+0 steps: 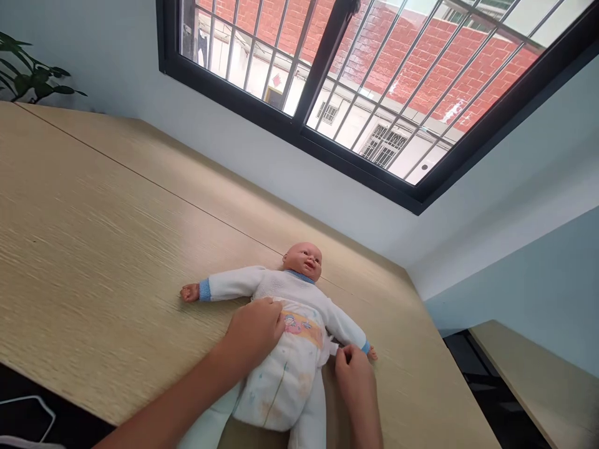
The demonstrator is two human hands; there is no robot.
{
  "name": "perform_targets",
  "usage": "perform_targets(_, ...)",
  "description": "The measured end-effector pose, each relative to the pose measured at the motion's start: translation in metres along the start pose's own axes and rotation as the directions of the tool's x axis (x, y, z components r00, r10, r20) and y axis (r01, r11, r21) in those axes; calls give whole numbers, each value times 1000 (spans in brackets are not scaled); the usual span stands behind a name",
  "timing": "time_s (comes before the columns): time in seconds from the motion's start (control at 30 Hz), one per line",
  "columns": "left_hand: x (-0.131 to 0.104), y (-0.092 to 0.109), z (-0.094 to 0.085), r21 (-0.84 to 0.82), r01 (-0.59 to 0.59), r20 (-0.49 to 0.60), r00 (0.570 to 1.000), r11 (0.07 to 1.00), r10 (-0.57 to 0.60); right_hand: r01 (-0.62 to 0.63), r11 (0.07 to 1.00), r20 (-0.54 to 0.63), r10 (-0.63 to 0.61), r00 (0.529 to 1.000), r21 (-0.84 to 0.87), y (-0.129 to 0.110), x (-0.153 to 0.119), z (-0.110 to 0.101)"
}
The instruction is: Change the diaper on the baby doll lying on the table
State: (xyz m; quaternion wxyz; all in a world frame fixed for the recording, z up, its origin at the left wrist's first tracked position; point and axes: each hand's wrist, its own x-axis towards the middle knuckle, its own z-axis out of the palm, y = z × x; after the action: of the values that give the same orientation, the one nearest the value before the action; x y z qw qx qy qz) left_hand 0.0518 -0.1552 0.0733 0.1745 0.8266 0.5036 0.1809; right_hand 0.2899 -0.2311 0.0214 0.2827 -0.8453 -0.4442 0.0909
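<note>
A baby doll (290,280) lies on its back on the wooden table (116,249), its arms spread and its head toward the window. It wears white clothes with blue cuffs and collar. A white diaper (281,386) with an orange printed band covers its belly and hips. My left hand (257,327) is closed at the diaper's upper left edge, its fingertips partly hidden. My right hand (353,368) pinches a small white tab (333,348) that sticks out from the diaper's right side, near the doll's cuff.
A barred window (299,128) with a dark frame is in the wall behind the table. Leaves of a plant (40,81) show at the far left. White wire (44,405) lies at the lower left, and another wooden surface (538,374) stands at the right.
</note>
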Motion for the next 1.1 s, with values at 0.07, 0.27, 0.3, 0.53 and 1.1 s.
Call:
perform_targets(0.07, 0, -3, 1, 8, -6, -16, 1000, 1000, 7, -60, 998, -4, 60, 998, -32, 12, 0, -8)
perform_targets(0.27, 9, -11, 6, -33, -8, 42, 999, 999, 10, 188, 886, -20, -199, 980, 424, -38, -31, -24)
perform_targets(0.3, 10, -13, 5, -37, -14, 45, 999, 999, 16, 249, 851, 20, -291, 957, 462, -53, -37, -23)
perform_targets(0.53, 2, -66, -18, 129, 228, 10, 973, 965, -231, 346, 869, 203, -432, 879, 354, -85, -45, -5)
perform_targets(1.1, -72, -45, -16, -544, 47, 49, 999, 838, -24, 354, 855, 703, -515, 490, 380, -70, -92, -60)
